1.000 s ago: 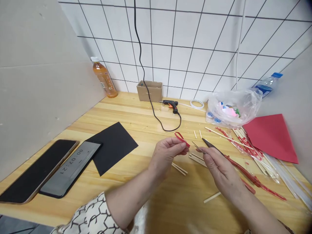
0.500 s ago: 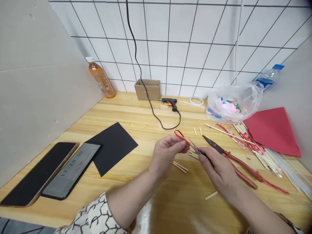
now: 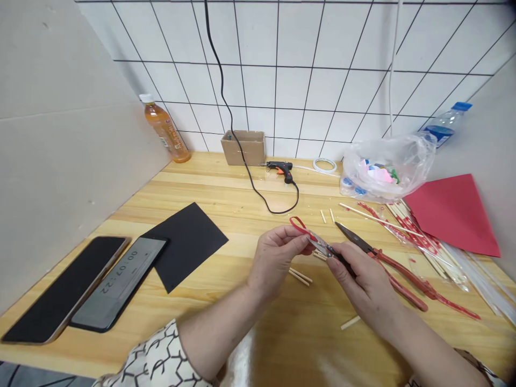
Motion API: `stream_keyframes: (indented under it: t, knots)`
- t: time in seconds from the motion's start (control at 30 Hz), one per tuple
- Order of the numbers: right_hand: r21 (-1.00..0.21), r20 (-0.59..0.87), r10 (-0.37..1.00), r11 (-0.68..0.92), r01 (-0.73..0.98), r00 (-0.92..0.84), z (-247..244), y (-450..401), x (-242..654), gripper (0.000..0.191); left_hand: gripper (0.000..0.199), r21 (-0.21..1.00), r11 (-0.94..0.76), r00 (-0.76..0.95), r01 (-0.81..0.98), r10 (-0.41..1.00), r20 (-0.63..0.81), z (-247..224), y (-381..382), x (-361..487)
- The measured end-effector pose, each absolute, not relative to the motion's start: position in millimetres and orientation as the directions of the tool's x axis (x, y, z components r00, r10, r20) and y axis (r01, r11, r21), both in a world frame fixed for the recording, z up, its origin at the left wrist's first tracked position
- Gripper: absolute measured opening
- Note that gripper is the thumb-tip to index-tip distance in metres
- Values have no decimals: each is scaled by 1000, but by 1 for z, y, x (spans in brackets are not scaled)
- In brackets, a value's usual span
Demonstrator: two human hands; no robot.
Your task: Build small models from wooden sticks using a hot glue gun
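Between thumb and fingers, my left hand point(image 3: 278, 253) pinches a narrow red strip point(image 3: 297, 221) whose loop curls up above the fingertips. My right hand point(image 3: 363, 277) is closed around the dark handles of small scissors point(image 3: 320, 245). Their blades point left and are parted at the strip, close by my left fingertips. Short wooden sticks point(image 3: 300, 277) lie under and beside my hands, some partly covered. Just right of the scissors rest large shears point(image 3: 379, 255) with red handles.
A black sheet point(image 3: 187, 244) and two phones point(image 3: 116, 285) lie on the left. Behind are a glue gun point(image 3: 281, 169) with its cord, a cardboard box point(image 3: 244, 149) and a tape roll point(image 3: 324, 165). A plastic bag point(image 3: 389, 166), red paper point(image 3: 455, 215) and wrapped sticks point(image 3: 427, 242) occupy the right.
The scissors' blades have spread apart and moved slightly left around the strip near my left fingertips. My left hand keeps its pinch on the strip.
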State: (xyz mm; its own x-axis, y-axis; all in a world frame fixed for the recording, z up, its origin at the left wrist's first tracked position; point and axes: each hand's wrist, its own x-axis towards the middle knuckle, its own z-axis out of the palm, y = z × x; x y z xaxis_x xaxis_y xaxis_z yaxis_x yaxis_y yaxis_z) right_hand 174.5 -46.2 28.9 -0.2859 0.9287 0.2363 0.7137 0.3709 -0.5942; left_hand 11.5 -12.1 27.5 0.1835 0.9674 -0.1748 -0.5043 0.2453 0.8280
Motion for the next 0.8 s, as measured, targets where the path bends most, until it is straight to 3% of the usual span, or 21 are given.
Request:
stream_keyframes:
  t: [0.8]
  knots:
    - [-583,307,905,423,694,-294,31,-47,174,22,11,822,217,202,-527,971,-126,29,-13,12]
